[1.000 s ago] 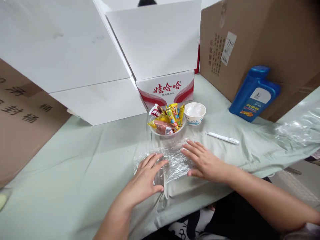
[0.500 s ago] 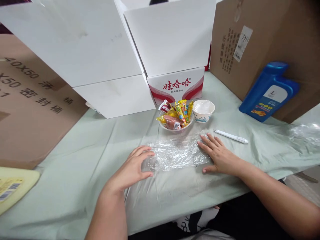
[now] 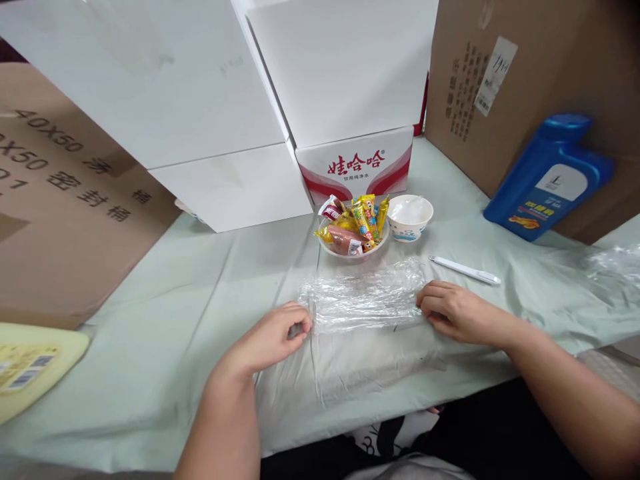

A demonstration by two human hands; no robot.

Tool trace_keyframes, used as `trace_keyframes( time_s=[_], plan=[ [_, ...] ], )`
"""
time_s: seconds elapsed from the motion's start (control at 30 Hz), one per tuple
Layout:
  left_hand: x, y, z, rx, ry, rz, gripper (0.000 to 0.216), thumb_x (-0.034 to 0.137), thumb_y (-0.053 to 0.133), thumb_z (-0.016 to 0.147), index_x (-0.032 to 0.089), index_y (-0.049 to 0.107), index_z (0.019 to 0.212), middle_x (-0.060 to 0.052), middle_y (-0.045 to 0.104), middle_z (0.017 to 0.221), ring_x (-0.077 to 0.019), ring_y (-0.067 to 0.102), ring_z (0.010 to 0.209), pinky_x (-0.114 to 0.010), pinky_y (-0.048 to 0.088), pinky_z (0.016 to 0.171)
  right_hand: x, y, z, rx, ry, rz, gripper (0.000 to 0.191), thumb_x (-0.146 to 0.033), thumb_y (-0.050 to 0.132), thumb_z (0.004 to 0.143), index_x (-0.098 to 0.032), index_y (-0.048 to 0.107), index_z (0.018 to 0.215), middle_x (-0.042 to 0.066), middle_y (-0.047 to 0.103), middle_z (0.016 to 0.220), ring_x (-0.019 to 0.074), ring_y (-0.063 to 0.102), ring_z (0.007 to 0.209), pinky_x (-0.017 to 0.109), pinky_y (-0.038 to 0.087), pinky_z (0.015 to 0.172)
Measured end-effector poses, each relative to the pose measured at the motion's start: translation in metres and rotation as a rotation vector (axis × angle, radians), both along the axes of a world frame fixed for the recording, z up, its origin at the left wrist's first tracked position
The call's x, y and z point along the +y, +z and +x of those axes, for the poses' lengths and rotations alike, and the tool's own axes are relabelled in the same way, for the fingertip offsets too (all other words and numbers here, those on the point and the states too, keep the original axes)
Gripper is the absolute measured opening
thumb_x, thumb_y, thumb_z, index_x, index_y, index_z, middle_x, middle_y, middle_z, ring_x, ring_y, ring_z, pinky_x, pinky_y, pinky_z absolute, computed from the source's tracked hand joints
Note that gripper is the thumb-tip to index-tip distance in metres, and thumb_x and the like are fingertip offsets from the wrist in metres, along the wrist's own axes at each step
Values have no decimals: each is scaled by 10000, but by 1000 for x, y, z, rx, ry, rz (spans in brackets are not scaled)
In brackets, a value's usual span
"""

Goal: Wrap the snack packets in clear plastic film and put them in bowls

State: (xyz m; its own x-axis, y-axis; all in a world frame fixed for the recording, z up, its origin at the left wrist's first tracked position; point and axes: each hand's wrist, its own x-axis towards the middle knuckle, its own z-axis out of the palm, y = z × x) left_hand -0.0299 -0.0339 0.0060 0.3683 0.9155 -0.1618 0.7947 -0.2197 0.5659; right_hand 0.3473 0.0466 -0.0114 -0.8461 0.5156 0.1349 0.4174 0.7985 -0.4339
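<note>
A crinkled sheet of clear plastic wrap lies flat on the cloth-covered table in front of me. My left hand is at its left edge, thumb and fingertips closed in a pinch on the film. On the opposite edge, my right hand has its fingers curled and closed on the film, the fingertips partly hidden. Just behind the wrap stands a clear bowl heaped with wrapped snacks. Beside it is a white paper cup with clear plastic inside. A white utility knife lies beyond my right hand.
White cartons stand at the back, and a brown cardboard box is on the left. Against another brown box at right leans a blue bottle. A pale yellow container lies at the left edge.
Both hands were spread open beside and over the wrap; now their fingers have closed at its left and right edges. The view has shifted slightly.
</note>
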Motion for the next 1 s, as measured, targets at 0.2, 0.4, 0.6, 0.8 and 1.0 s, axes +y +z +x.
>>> trace_keyframes(
  time_s=[0.2,0.4,0.6,0.8,1.0],
  plan=[
    [0,-4,3,-97,230,-65,79,279,438,866,226,475,821,29,622,713,-154,612,685,-256,442,627,4,-4,4,38,-304,-180,110,-255,431,923,-214,533,914,8,639,740,158,579,637,283,423,610],
    [19,-25,15,-93,471,178,148,350,405,896,231,465,960,43,604,617,-173,629,588,-312,477,685,11,-15,-11,6,-559,-99,116,-257,396,907,-216,505,899,13,637,702,176,587,608,281,393,589],
    [23,-35,11,-260,413,60,406,388,594,803,231,486,1162,12,624,870,-144,644,653,-273,505,644,11,-20,-22,-218,-656,34,166,-234,386,933,-189,541,968,68,705,825,221,649,730,294,369,619],
    [30,-41,21,0,571,248,254,268,499,873,236,522,1123,19,638,891,-119,631,567,-279,478,676,7,-20,-30,-388,-722,120,201,-229,364,971,-168,550,1013,77,725,860,224,664,737,296,304,569],
    [39,-48,34,332,579,281,210,232,535,899,214,554,1107,-43,694,942,-222,672,855,-298,464,708,3,-19,-37,-529,-769,208,232,-254,365,985,-155,573,1011,86,712,891,224,662,696,308,240,512]
  ],
)
